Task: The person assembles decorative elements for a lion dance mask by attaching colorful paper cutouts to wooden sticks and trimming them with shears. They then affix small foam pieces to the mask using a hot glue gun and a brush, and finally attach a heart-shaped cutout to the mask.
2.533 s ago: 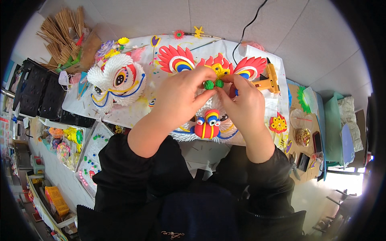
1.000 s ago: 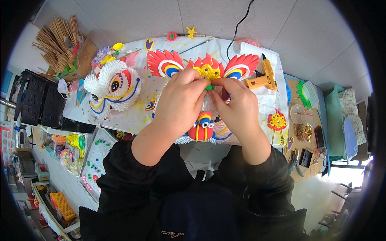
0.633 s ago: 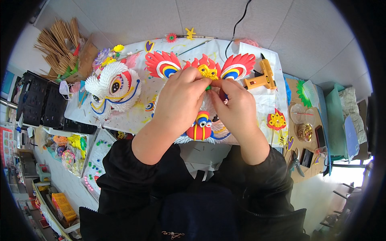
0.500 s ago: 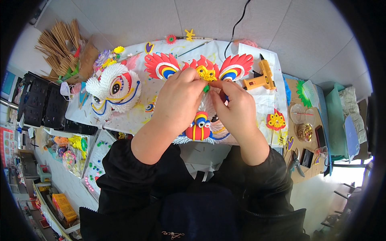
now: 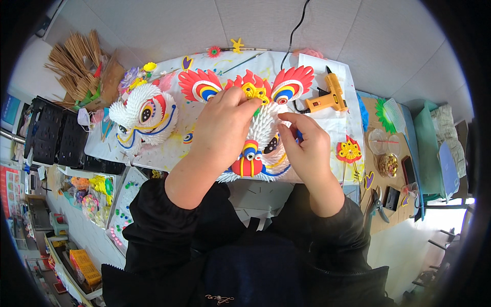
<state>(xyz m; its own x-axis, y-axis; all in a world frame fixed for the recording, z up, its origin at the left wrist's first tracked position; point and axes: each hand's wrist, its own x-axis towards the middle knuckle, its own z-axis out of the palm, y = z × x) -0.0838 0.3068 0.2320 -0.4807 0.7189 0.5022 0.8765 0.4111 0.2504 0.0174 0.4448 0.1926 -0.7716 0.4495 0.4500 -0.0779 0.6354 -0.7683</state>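
A central lion head (image 5: 263, 128) is displaying rough, matt tufts, a glue gun (image 5: 333, 94) is showing smooth plastic, and sticks (image 5: 76, 61) are looking wooden.

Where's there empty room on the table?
There's a patch of white sheet between the glue gun and the red flame ornament. It's crowded around the left hand at the middle lion head, and by the back-left flowers.

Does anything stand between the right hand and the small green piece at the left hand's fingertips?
Nothing visible does. Between the right hand and the small green piece only the white, feather-textured lion head shows. The left hand partly covers the piece from the left; the yellow glue gun lies further right.
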